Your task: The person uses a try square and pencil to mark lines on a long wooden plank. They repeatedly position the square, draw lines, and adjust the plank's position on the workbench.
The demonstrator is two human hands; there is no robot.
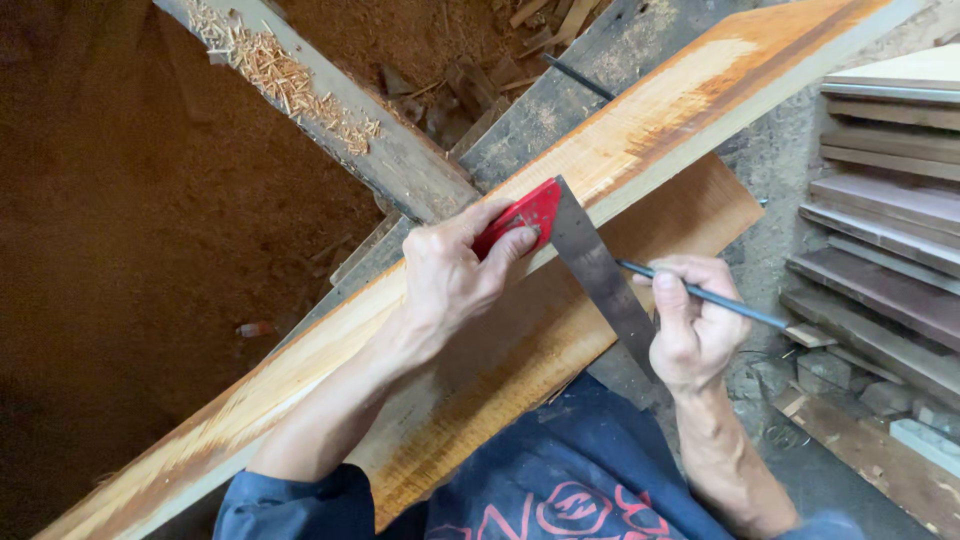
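Long reddish plank (660,120) across the whole view, from lower left up to upper right, with pale edge toward the person. Under it, second wide board (500,380), same direction, more orange, partly covered by the plank. Beneath both, grey worn workbench (560,100) with a crossing beam (400,160), pale wood chips (280,75) heaped on the beam's far end. Brown sawdust floor (130,250) at left, dark and soft-looking. Stack of planed boards (890,210) at right, laid like steps. Dark blue garment (560,480) with red pattern at the bottom edge.

Try square (570,240) lying on the plank near the middle: red stock pressed against the plank's far side, grey steel blade running across the pale edge and out over the lower board toward the person.

Left hand (450,275) on the red stock, palm down, fingers together and bent over it, thumb (510,245) stretched along the near side of the stock, pressing it to the wood.

Right hand (695,325) just beside the blade, on its right side, closed firmly around a thin dark pencil (700,295). Thumb up along the shaft, other fingers curled in. Pencil tip touching or almost touching the blade's edge; exact contact not clear. Back end of pencil pointing right, toward the stacked boards.
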